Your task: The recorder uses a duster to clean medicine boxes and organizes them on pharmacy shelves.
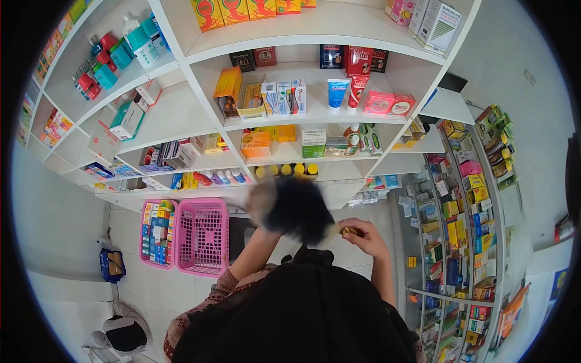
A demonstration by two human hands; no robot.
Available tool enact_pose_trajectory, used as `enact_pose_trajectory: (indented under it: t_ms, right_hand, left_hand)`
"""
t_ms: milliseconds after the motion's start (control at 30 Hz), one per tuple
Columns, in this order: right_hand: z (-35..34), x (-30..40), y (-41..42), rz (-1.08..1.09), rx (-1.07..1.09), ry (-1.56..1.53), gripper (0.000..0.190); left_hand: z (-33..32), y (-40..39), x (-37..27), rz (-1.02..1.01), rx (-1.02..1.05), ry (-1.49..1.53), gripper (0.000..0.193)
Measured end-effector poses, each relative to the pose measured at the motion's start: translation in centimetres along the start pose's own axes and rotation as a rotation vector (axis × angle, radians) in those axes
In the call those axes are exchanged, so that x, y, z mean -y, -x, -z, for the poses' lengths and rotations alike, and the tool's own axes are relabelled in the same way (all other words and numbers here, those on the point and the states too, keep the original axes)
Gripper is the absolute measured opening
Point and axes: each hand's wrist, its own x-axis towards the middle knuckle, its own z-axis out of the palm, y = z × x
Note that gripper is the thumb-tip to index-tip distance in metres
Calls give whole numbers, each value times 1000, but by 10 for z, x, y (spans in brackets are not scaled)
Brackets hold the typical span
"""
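Note:
A dark bushy duster (297,211), strongly blurred, hangs in front of my chest, before the lower shelves. My right hand (367,236), to its right, has its fingers closed around a brownish handle (352,231) that points towards the dark head. My left forearm reaches up to the duster's left side. There my left hand (262,204) is a blurred patch, partly hidden by the dark head; its fingers cannot be made out. Just above are several yellow-capped bottles (312,170) on the lowest visible shelf of the white shelving unit (317,119).
Two pink plastic baskets stand on the tiled floor at left, one with medicine boxes (159,231), the other a bare lattice basket (202,236). A glass display case (413,272) runs along the right. A seated person (125,331) is at lower left.

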Motion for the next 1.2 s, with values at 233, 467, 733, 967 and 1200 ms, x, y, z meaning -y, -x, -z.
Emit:
enact_pose_trajectory:
  t_ms: [233,467,733,967,1200]
  right_hand:
    - [-16,-16,3,140,-235,167,24]
    - [-7,-23,10,178,-363,83,24]
    - [0,-22,16,151,-225,41,25]
    - [6,-20,21,201,-212,178,26]
    - [20,6,26,135,-301,167,25]
  left_hand:
    - [19,-16,28,-242,173,-45,36]
    - [-11,-11,20,-93,25,67,34]
    - [-51,-2,31,-296,-164,-121,35]
    - [4,-18,31,-336,101,-259,45]
    - [-17,-2,36,-222,-24,-325,49]
